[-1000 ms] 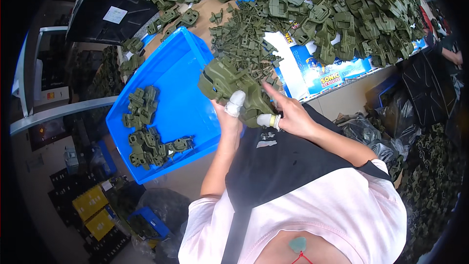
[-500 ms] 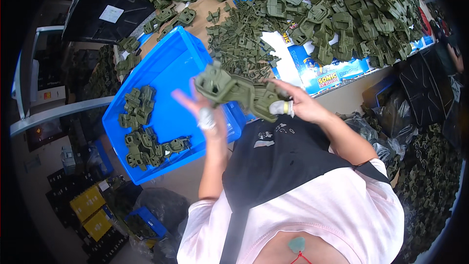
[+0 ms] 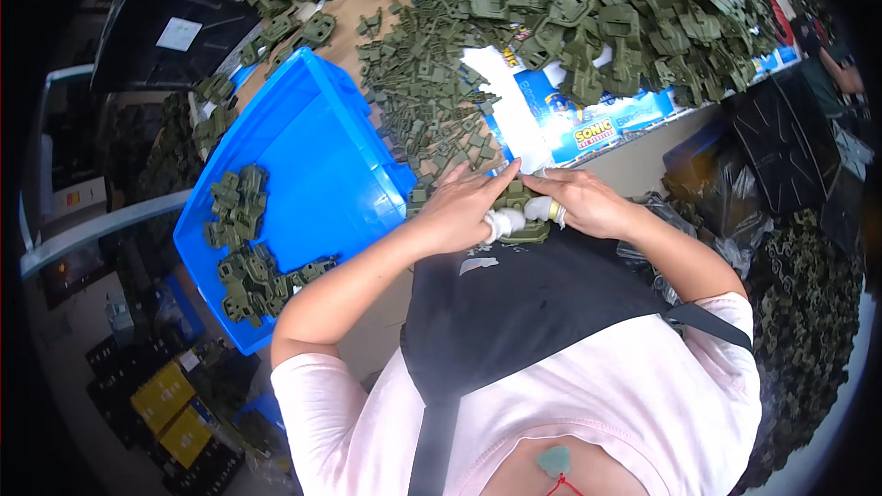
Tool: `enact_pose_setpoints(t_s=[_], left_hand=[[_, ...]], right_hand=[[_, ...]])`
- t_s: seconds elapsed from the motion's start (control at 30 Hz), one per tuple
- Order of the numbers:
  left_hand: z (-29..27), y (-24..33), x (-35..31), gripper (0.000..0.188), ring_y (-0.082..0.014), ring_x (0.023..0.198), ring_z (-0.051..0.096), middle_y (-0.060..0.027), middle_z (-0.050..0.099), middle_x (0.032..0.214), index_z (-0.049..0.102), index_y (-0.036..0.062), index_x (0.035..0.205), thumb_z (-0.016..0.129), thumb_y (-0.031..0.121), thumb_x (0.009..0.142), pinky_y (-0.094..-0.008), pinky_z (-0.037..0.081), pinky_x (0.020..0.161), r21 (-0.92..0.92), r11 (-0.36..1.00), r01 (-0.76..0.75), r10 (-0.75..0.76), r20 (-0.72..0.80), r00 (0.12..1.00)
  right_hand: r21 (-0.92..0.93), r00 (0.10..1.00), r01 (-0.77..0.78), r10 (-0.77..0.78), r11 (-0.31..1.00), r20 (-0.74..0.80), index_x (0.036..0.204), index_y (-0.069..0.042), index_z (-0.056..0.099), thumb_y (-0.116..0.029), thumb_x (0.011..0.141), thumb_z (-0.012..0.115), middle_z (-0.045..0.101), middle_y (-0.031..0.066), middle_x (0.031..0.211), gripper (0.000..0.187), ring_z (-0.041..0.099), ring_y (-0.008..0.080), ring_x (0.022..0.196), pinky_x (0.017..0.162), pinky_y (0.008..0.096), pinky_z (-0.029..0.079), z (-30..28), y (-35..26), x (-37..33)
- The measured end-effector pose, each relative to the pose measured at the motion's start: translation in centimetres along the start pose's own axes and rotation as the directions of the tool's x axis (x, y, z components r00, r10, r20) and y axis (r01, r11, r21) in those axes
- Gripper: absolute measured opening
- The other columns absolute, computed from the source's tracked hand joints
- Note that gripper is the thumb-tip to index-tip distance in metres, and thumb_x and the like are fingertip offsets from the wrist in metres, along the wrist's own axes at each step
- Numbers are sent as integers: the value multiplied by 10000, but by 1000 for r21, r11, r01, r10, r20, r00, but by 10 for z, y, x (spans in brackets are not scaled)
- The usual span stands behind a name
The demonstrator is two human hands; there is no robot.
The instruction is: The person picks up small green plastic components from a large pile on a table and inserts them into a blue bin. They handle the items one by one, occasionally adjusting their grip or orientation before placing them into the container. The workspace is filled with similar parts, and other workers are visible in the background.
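Close to my apron, at the near edge of the table, both hands grip an olive-green plastic toy-vehicle part [image 3: 530, 232]. My left hand [image 3: 464, 209] is closed over its left side, index finger stretched along the top. My right hand [image 3: 588, 202] pinches its right side. White wraps cover a thumb or finger on each hand, and the two nearly touch over the part. Most of the part is hidden under my hands. To the left, a blue plastic bin [image 3: 317, 161] holds several similar green assemblies [image 3: 241, 207] along its left side.
Small green pieces [image 3: 423, 83] lie heaped beyond my hands. A large pile of bigger green shells [image 3: 634, 18] covers the back right, over a printed blue-and-white sheet [image 3: 551, 115]. A black crate [image 3: 165, 32] stands far left; clear plastic bags [image 3: 735, 211] lie at right.
The green part has come down from above the bin's right edge to near my apron. My left hand, spread and blurred before, has moved right and closed on it.
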State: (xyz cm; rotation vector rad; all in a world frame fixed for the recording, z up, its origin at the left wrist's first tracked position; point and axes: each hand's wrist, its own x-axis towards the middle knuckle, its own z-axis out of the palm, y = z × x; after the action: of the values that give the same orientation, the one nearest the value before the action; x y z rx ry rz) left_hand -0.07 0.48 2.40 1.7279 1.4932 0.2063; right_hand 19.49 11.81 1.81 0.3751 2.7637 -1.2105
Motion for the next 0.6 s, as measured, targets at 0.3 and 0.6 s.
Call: enact_pose_setpoints(t_s=[0.3,0.6], left_hand=[[-1,18,27,812,-321,1034,507,-175,564,989,298,96,1369,530,-27,600,-461,202,1052,40,993,-109,100,169,980],[1,20,46,782,-319,1067,504,-179,578,1028,330,124,1358,507,-31,613,-475,173,1070,4,986,-166,161,228,960]], right_hand=[[3,964,-260,260,966,-52,1267,71,368,-122,740,579,496,256,1110,601,501,369,1012,912,385,392,24,-19,-42],[288,913,-302,362,909,-186,1253,37,417,-150,766,586,512,250,1081,547,531,364,970,884,382,409,39,-2,-54]])
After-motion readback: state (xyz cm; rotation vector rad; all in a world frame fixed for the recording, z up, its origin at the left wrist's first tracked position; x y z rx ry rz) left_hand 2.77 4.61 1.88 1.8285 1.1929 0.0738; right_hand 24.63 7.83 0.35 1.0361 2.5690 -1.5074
